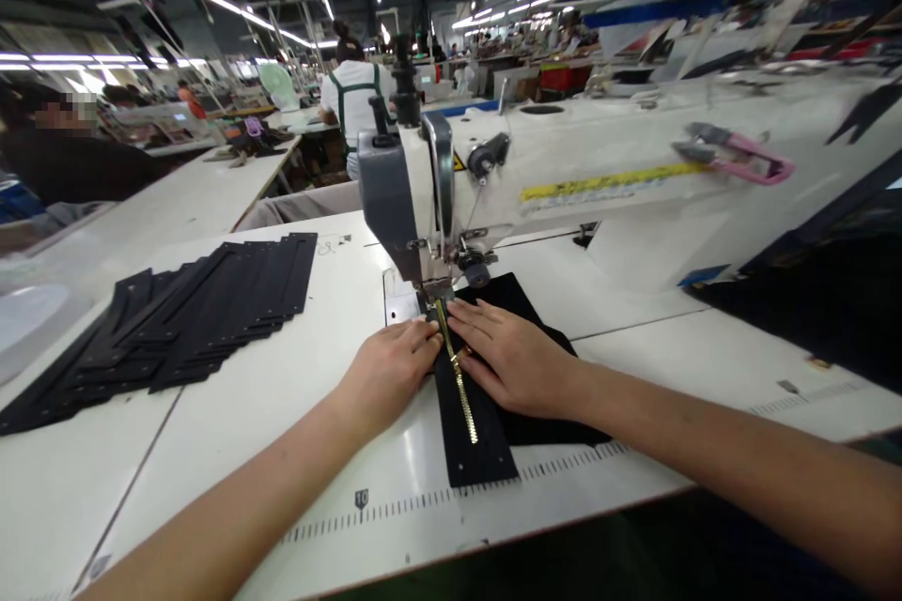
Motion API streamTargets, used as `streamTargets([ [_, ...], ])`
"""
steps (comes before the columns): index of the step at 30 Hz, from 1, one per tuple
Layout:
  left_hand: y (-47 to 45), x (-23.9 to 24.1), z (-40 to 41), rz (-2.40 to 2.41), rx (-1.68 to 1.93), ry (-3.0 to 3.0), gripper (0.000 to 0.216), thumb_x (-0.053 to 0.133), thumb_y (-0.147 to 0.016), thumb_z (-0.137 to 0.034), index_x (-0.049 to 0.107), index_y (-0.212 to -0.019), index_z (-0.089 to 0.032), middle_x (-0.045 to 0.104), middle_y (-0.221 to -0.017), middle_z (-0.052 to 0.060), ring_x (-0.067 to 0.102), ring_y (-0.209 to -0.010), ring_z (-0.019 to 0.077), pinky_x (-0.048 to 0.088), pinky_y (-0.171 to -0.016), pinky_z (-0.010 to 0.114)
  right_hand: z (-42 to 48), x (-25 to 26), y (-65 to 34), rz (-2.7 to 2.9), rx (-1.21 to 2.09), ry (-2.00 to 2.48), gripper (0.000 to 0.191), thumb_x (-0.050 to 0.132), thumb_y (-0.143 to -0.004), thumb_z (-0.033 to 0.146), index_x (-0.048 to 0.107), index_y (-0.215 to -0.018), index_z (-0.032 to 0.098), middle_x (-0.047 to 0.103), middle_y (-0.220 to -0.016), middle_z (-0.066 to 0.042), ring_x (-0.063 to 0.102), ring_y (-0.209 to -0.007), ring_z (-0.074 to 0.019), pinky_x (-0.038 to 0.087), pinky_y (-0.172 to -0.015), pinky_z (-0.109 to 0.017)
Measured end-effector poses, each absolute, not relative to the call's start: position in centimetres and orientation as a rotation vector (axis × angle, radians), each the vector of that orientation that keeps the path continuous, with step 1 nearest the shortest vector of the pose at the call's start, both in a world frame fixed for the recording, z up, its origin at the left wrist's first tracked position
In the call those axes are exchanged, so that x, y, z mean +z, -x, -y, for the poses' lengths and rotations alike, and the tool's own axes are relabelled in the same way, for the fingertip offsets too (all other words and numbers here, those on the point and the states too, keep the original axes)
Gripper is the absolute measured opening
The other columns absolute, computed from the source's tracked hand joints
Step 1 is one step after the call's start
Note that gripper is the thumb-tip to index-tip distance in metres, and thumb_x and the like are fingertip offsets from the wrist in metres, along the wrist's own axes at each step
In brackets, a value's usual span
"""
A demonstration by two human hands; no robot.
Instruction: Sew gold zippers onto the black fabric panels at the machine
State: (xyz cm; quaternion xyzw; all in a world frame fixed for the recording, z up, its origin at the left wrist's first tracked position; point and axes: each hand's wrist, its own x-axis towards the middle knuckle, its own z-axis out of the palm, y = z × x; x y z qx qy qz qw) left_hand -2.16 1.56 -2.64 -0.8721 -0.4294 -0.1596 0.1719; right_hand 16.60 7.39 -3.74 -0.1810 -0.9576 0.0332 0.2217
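A black panel [486, 458] with a gold-toothed zipper [463, 394] down its middle lies under the sewing machine's needle area [438, 289]. My left hand [391, 374] is at the panel's left edge, close to the presser foot, its fingers bent together on the edge. My right hand [511, 357] rests flat on the right side, fingers stretched toward the needle and thumb near the zipper's gold slider. Under and beyond this hand spreads a larger black piece [550, 427]. The needle tip itself is too small to make out.
A fanned stack of black panels [211, 315] lies on the left of the white table [282, 451]. Pink-handled snips [747, 155] rest against the machine arm [606, 141]. Dark material [817, 291] lies at right. Other people sit at tables beyond.
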Motion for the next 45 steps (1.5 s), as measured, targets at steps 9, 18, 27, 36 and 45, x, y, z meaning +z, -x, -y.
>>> streamTargets([
  [9, 2.3, -2.6, -2.2, 1.301, -0.414, 2.45, 0.02, 0.045, -0.083, -0.01, 0.059, -0.097, -0.008, 0.064, -0.098, 0.013, 0.064, -0.083, 0.0238, 0.056, -0.07, 0.038, -9.2, -3.7, -16.2, 2.613, 0.017, 0.391, 0.032, 0.04, -0.086, 0.019, 0.053, -0.112, 0.005, 0.051, -0.12, -0.018, 0.045, -0.114, -0.026, 0.036, -0.097, -0.044],
  [18, 1.6, -2.5, 1.3, 1.297, -0.488, 2.527, 0.022, 0.044, -0.083, -0.01, 0.058, -0.101, -0.009, 0.062, -0.107, 0.014, 0.06, -0.097, 0.0226, 0.052, -0.082, 0.037, -3.4, -2.0, -18.3, 2.539, 0.062, 0.414, 0.027, 0.045, -0.087, 0.028, 0.059, -0.096, 0.007, 0.06, -0.097, -0.015, 0.052, -0.091, -0.0247, 0.043, -0.08, -0.042],
  [27, 0.3, 0.4, 2.7, 1.697, -0.449, 2.679, 0.029, 0.056, -0.068, -0.013, 0.06, -0.097, -0.013, 0.063, -0.101, 0.01, 0.058, -0.096, 0.0249, 0.046, -0.086, 0.039, -3.8, -0.6, -18.0, 2.619, 0.677, 0.692, 0.023, 0.042, -0.084, 0.019, 0.064, -0.082, 0.012, 0.065, -0.082, -0.007, 0.056, -0.076, -0.0189, 0.04, -0.069, -0.031],
  [36, 0.2, 1.4, 0.5, 2.033, -0.597, 2.528, 0.02, 0.059, -0.077, -0.034, 0.064, -0.068, -0.017, 0.063, -0.063, -0.001, 0.057, -0.057, 0.0145, 0.042, -0.052, 0.022, -7.9, 3.3, -16.0, 2.609, 1.107, 0.977, 0.027, 0.051, -0.076, 0.031, 0.055, -0.056, 0.014, 0.04, -0.047, 0.005, 0.037, -0.046, -0.0088, 0.027, -0.043, -0.021],
  [45, -0.9, -0.2, 2.9, 1.806, -0.606, 2.491, 0.011, 0.055, -0.079, -0.015, 0.063, -0.07, -0.016, 0.065, -0.071, 0.001, 0.062, -0.069, 0.0166, 0.045, -0.084, 0.038, -4.3, 2.0, -17.1, 2.61, 0.752, 0.732, 0.026, 0.046, -0.084, 0.026, 0.061, -0.065, 0.016, 0.058, -0.061, 0.0, 0.052, -0.059, -0.0134, 0.038, -0.056, -0.025],
])
